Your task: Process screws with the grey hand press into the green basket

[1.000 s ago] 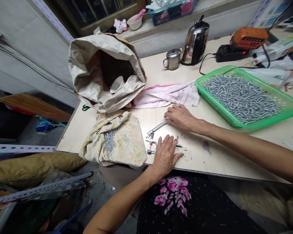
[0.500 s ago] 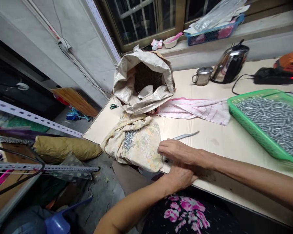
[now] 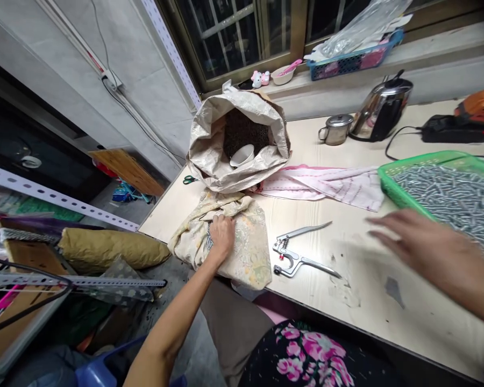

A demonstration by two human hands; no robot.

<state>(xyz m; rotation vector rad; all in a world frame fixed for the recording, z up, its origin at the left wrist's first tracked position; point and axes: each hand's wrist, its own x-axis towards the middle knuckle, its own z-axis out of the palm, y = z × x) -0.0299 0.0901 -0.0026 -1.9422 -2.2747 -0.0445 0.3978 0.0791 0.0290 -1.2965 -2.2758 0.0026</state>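
Observation:
My left hand (image 3: 222,234) is down on a small pile of silvery metal pins (image 3: 209,236), its fingers curled into them and the fingertips hidden. The pile lies on a yellowish flowered cloth (image 3: 248,252) at the table's edge. My right hand (image 3: 423,244), blurred, is over the table beside a green basket (image 3: 405,201), fingers apart and nothing visible in them. That basket holds many similar metal pins (image 3: 452,196). Between my hands lies a pair of spring-loaded metal pliers (image 3: 294,260), its handles spread, touched by neither hand.
Behind the cloth stands an open sack (image 3: 210,140) with dark small pieces and a white bowl (image 3: 242,156) inside. A pink-white towel (image 3: 326,185), green-handled scissors (image 3: 189,179), a lidded metal cup (image 3: 337,130), a kettle (image 3: 381,107) and a battery on its charger (image 3: 460,129) also occupy the table.
Both hands have come away from the pliers, which now lie in full view. My left hand has moved left onto the pin pile; my right hand has moved right towards the green basket.

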